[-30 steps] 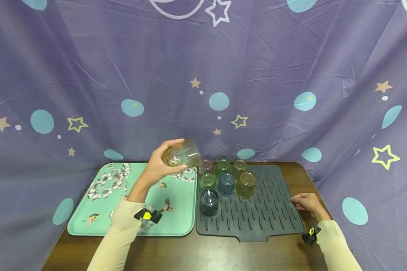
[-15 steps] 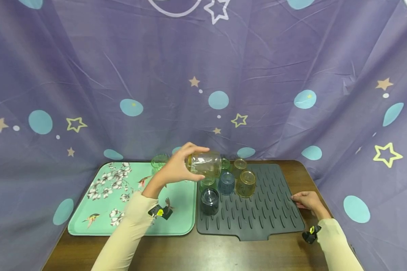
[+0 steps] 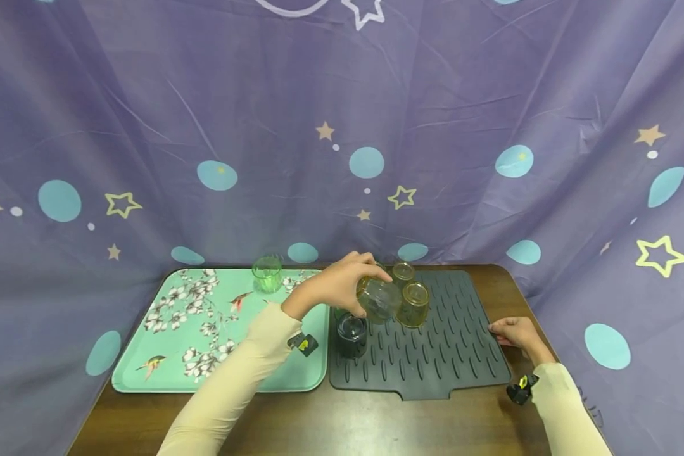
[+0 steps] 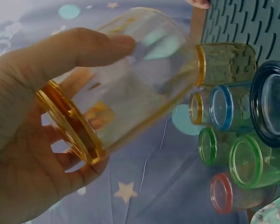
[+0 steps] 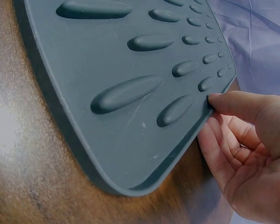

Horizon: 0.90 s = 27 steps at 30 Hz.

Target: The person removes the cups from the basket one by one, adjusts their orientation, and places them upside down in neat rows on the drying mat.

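My left hand (image 3: 342, 283) grips a clear amber-tinted drinking glass (image 4: 144, 79) near its thick base, with thumb and fingers on opposite sides. The glass is tilted above the ribbed dark drying mat (image 3: 450, 354), in front of other glasses. Just right of it, an amber glass (image 3: 413, 307) stands upside down on the mat. A dark blue glass (image 3: 351, 335) stands below my hand. The left wrist view also has a blue glass (image 4: 221, 107), a green glass (image 4: 246, 161) and a pink glass (image 4: 221, 193). My right hand (image 3: 515, 334) pinches the mat's right edge.
A mint-green floral tray (image 3: 165, 370) lies left of the mat, with a light green glass (image 3: 268, 273) at its back. Both rest on a brown wooden table (image 3: 399, 421). A purple patterned curtain (image 3: 285, 190) hangs close behind.
My left hand has carried the held glass rightward and down, from above the tray's right side to over the mat. The green glass on the tray has come into view. My right hand stays put.
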Each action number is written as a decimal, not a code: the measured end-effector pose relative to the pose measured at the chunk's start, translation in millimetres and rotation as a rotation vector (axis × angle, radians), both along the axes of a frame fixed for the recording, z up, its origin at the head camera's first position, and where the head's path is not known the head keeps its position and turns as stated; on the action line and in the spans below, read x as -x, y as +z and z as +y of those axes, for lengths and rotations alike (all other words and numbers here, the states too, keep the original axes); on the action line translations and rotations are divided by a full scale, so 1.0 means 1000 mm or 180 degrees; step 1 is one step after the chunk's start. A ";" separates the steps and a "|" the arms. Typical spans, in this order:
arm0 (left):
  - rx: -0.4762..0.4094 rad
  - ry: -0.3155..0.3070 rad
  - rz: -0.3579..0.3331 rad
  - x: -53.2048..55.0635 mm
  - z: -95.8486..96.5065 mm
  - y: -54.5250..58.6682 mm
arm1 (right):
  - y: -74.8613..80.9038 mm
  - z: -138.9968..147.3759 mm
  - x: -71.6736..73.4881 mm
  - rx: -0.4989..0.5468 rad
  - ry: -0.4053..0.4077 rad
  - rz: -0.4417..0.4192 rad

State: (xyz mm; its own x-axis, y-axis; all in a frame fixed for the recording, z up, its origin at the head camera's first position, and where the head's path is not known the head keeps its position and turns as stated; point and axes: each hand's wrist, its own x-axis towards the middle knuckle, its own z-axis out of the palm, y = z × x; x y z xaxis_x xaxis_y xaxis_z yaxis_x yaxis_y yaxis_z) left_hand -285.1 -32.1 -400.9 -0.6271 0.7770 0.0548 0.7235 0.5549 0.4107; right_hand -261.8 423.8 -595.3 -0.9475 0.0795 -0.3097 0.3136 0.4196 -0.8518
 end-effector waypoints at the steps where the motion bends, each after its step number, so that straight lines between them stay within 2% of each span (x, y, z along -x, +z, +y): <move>1: 0.0121 -0.0022 0.0040 0.000 0.005 0.000 | 0.001 0.000 0.000 -0.0006 -0.0012 0.0003; 5: 0.0552 -0.0067 0.0235 0.000 0.023 -0.002 | 0.002 -0.001 0.003 -0.0040 -0.0015 0.0039; 9: 0.0858 -0.0061 0.0379 0.001 0.040 -0.008 | 0.001 -0.002 0.005 0.0008 -0.0027 0.0029; 18: 0.1518 -0.0055 0.0508 0.004 0.076 -0.032 | -0.002 -0.003 0.003 -0.0005 -0.0054 -0.0001; 22: 0.1728 -0.0056 0.0494 0.003 0.086 -0.042 | -0.003 -0.002 0.003 -0.0011 -0.0064 -0.0006; 27: 0.1996 -0.0052 0.0576 0.000 0.097 -0.051 | -0.002 -0.002 0.001 -0.0023 -0.0076 -0.0020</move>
